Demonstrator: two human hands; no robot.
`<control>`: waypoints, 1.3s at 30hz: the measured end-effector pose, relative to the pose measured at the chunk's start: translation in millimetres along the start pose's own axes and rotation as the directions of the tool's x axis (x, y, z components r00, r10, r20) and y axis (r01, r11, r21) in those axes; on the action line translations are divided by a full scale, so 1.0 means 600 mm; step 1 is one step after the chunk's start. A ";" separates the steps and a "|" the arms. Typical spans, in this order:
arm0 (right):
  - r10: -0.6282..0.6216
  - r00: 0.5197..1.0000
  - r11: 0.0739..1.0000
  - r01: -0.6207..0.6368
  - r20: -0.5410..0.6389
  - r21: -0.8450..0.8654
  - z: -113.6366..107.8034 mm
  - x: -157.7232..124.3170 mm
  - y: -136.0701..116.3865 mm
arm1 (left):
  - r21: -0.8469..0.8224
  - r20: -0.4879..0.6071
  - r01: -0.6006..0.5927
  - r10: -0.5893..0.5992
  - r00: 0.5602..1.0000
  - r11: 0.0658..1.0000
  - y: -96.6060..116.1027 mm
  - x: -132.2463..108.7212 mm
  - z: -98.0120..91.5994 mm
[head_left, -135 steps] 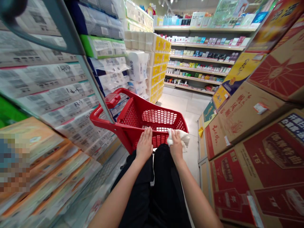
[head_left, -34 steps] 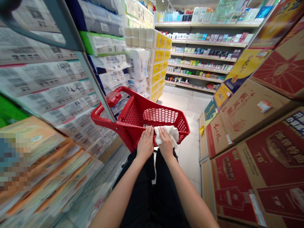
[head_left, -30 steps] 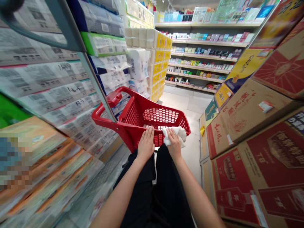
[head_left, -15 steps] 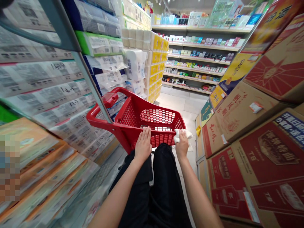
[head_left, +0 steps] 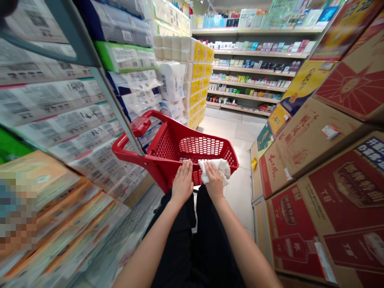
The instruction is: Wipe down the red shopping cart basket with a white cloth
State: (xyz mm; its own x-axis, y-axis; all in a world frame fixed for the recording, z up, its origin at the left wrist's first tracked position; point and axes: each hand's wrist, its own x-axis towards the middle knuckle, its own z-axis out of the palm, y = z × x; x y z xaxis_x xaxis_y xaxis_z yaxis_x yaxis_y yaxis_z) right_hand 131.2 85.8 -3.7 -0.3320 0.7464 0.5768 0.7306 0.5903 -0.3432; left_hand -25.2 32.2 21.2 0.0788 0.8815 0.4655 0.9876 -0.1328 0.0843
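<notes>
A red plastic shopping basket [head_left: 162, 168] with perforated walls and a long grey-topped pull handle stands tilted before my knees. My left hand [head_left: 183, 184] lies flat against its near side, fingers stretched up to the rim and thumb hidden. Just to the right, my right hand [head_left: 213, 180] presses a crumpled white cloth [head_left: 223, 170] onto the same rim. Part of that cloth spreads out beyond my fingers. Inside the basket I see only its holed walls and part of the floor.
Wrapped paper packs [head_left: 87, 116] are stacked close on the left, above orange packages [head_left: 60, 216]. Red and brown cartons [head_left: 324, 200] are piled along the right. Beyond the tiled floor [head_left: 240, 148], shelves [head_left: 258, 54] carry many small boxes and bottles.
My right hand has slid left along the basket rim with the cloth, closer to my left hand. More of the cloth shows. The left hand stays in place on the basket.
</notes>
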 end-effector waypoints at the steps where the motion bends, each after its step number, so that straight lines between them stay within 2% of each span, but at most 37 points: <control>1: 0.015 1.000 1.000 -0.015 -0.021 -0.009 -0.006 -0.006 0.023 | 0.000 0.001 0.001 -0.001 1.000 1.000 0.001 0.000 0.000; 8: 0.162 0.970 0.986 -0.151 -0.182 0.071 -0.051 -0.041 0.175 | 0.004 0.017 0.015 -0.015 1.000 1.000 0.003 -0.001 -0.004; 10: 0.179 0.963 0.981 -0.160 -0.200 0.108 -0.058 -0.045 0.195 | 0.001 0.011 0.009 -0.009 1.000 1.000 0.002 -0.001 -0.004; 12: 0.211 0.954 0.976 -0.192 -0.214 0.105 -0.057 -0.043 0.194 | -0.005 0.001 0.004 -0.004 1.000 1.000 0.002 -0.001 -0.002; 14: 0.252 0.945 0.968 -0.245 -0.210 0.059 -0.049 -0.037 0.170 | -0.008 -0.009 0.007 -0.007 1.000 1.000 0.002 -0.002 0.000; 17: 0.269 0.955 0.961 -0.275 -0.126 -0.032 -0.025 -0.021 0.095 | -0.011 -0.014 0.015 -0.015 1.000 1.000 0.002 -0.002 0.002; 22: 0.129 0.990 0.991 -0.128 0.049 -0.030 0.018 0.013 -0.049 | -0.010 -0.010 0.014 -0.014 1.000 1.000 -0.001 -0.001 0.002; 24: 0.085 0.994 0.996 -0.084 0.064 -0.006 0.024 0.022 -0.075 | 0.003 -0.001 0.017 -0.017 1.000 1.000 -0.002 0.000 0.002; 26: 0.042 0.997 0.999 -0.042 0.069 -0.002 0.022 0.023 -0.075 | 0.009 0.005 0.013 -0.013 1.000 1.000 -0.002 0.000 0.001; 30: 0.008 0.998 0.999 -0.005 0.055 -0.051 -0.002 0.005 -0.013 | -0.005 0.004 0.007 -0.007 1.000 1.000 0.000 0.000 0.000; 34: 0.089 0.996 0.993 -0.090 -0.027 -0.072 -0.034 -0.023 0.090 | -0.019 0.001 0.014 -0.014 1.000 1.000 0.001 -0.001 0.000; 37: 0.156 0.983 0.987 -0.158 -0.099 -0.011 -0.056 -0.038 0.167 | -0.027 -0.008 0.018 -0.018 1.000 0.999 0.002 -0.001 0.000; 39: 0.186 0.976 0.983 -0.183 -0.116 0.035 -0.067 -0.043 0.200 | -0.027 -0.010 0.016 -0.016 1.000 1.000 0.003 -0.002 -0.001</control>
State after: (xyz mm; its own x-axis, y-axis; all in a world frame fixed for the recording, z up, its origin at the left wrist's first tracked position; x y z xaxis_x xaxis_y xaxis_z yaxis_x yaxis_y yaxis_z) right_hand 251.7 124.9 -29.9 -0.1192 0.8021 0.5852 0.7579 0.4542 -0.4683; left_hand -23.9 30.7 21.4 0.0612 0.8790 0.4728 0.9847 -0.1308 0.1156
